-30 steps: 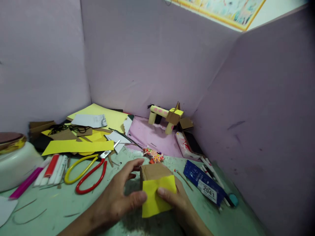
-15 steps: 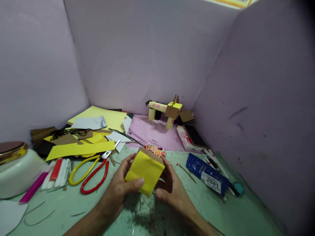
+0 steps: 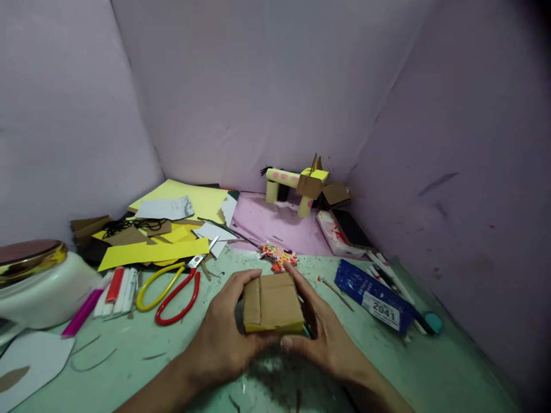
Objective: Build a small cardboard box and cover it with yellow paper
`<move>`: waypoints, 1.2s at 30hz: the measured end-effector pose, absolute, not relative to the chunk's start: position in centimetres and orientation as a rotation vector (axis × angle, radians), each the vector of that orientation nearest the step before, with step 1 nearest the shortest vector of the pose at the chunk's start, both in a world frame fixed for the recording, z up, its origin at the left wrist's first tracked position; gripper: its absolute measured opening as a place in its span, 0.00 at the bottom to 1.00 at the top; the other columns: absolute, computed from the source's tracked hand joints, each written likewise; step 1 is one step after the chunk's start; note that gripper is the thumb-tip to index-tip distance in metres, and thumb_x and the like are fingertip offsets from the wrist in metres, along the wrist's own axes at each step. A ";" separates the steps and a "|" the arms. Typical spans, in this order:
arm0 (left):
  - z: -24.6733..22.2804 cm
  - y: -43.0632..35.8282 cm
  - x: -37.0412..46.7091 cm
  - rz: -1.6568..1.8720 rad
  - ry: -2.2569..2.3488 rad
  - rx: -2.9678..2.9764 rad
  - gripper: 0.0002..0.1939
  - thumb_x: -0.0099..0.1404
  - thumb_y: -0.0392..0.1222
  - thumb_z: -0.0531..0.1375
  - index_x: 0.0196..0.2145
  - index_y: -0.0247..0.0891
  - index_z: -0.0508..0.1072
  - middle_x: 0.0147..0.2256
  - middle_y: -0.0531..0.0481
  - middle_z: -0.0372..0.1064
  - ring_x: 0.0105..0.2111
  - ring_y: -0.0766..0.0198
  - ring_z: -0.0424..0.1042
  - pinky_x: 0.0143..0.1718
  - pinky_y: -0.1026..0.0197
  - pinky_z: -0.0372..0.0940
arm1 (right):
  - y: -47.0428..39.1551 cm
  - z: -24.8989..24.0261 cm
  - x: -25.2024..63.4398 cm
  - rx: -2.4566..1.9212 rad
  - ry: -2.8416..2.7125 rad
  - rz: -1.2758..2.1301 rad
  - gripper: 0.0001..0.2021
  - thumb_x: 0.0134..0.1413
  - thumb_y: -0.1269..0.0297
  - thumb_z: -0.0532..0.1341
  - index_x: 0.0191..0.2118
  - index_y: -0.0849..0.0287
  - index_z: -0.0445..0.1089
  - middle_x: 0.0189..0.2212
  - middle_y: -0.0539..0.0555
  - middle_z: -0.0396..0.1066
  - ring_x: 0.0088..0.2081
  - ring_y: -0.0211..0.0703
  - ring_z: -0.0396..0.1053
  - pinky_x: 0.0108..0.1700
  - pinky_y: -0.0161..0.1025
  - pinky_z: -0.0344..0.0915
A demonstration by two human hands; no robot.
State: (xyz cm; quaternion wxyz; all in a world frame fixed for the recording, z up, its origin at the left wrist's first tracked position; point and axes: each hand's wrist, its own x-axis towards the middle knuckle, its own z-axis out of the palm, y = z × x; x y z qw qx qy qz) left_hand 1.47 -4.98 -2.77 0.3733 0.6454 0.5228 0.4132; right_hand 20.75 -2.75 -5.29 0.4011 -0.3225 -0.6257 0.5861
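Observation:
Between my two hands is a small cardboard box [image 3: 275, 301], its brown top facing up and a strip of yellow paper showing along its near lower edge. My left hand [image 3: 230, 327] grips its left side, fingers at the far corner and thumb underneath. At the box's right side, my right hand [image 3: 322, 332] curls around with fingertips at the far corner; the thumb is near the front edge. Scissors [image 3: 176, 287] with one yellow and one red handle lie left of my hands. Just beyond the box rests a flower-patterned object [image 3: 279, 256].
A cardboard animal figure [image 3: 297, 182] stands on pink cloth at the back. Left are yellow paper strips [image 3: 150, 252], several markers [image 3: 115, 292] and a white pot-like object [image 3: 47, 292]. A blue packet [image 3: 372, 301] labelled 2041 lies right, near a phone-like dark slab [image 3: 350, 228].
The box has been turned so its brown cardboard face is up, where its yellow face showed before. My hands have rotated with it, and the camera view has shifted slightly.

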 end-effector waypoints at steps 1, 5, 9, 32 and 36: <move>-2.8 -5.0 1.6 1.078 1.344 1.668 0.34 0.50 0.48 0.69 0.52 0.38 0.63 0.51 0.38 0.65 0.49 0.45 0.67 0.51 0.48 0.62 | -2.7 -5.4 20.7 -0.817 -1.577 1.458 0.47 0.42 0.56 0.72 0.66 0.50 0.48 0.67 0.57 0.46 0.66 0.57 0.48 0.63 0.53 0.47; -3.4 -5.2 1.7 1.131 1.286 1.768 0.33 0.52 0.48 0.67 0.53 0.41 0.62 0.51 0.40 0.65 0.48 0.47 0.67 0.49 0.49 0.63 | -2.6 -5.4 20.5 -0.825 -1.545 1.412 0.41 0.41 0.54 0.71 0.62 0.49 0.56 0.64 0.57 0.54 0.62 0.58 0.54 0.60 0.51 0.53; -3.7 -5.5 1.5 1.245 1.230 1.826 0.31 0.53 0.48 0.66 0.53 0.39 0.64 0.50 0.39 0.65 0.49 0.46 0.66 0.50 0.49 0.61 | -2.6 -5.3 20.6 -0.813 -1.555 1.390 0.40 0.41 0.55 0.72 0.61 0.48 0.58 0.63 0.56 0.55 0.63 0.58 0.53 0.60 0.50 0.54; -1.0 -2.5 -5.5 -0.073 2.279 1.880 0.15 0.60 0.42 0.52 0.41 0.34 0.72 0.41 0.34 0.73 0.42 0.37 0.72 0.37 0.43 0.66 | -1.4 -5.1 19.7 -0.788 -0.689 1.618 0.36 0.42 0.62 0.69 0.60 0.58 0.60 0.37 0.57 0.79 0.38 0.57 0.76 0.40 0.47 0.70; -1.3 -2.7 -7.1 -0.177 2.245 1.874 0.14 0.57 0.39 0.55 0.40 0.35 0.71 0.41 0.35 0.72 0.42 0.41 0.72 0.37 0.48 0.65 | -1.5 -5.4 19.8 -0.829 -0.681 1.608 0.35 0.42 0.62 0.70 0.59 0.57 0.61 0.40 0.57 0.79 0.40 0.57 0.76 0.43 0.49 0.70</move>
